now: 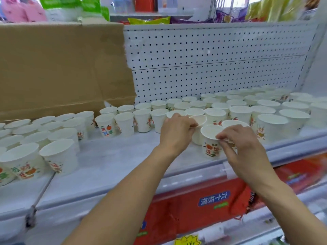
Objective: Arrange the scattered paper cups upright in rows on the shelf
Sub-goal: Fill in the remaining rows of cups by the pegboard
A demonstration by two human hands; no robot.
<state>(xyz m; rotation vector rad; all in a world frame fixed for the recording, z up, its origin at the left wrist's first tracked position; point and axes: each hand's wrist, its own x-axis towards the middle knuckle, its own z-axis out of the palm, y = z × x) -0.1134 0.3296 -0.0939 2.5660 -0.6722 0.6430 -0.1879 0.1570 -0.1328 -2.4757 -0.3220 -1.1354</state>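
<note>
— Red packets (194,218) lay nearest, on the tier below. What was above them?

— The white shelf (115,161), with both forearms reaching over its front edge. The right hand (242,142) pinched the near rim of a printed cup (210,147), which stood upright close to that edge, right of the middle.

— And the other hand?

— The left hand (177,131) gripped a tilted cup (199,121) by its rim, just behind and left of the printed one. It was blurred there, so I couldn't tell whether its base touched the shelf.

— Where were the rest?

— Upright cups (238,112) stood in rows, mouths up, behind the hands and off to the right. Other cups (58,156) crowded the left end, coming nearer the front, well apart from the hands.

— Farther back?

— A cardboard sheet (62,68) stood against the back on the left, a white pegboard (212,59) ran along the right, and coloured bags (148,20) sat on the tier above.
</note>
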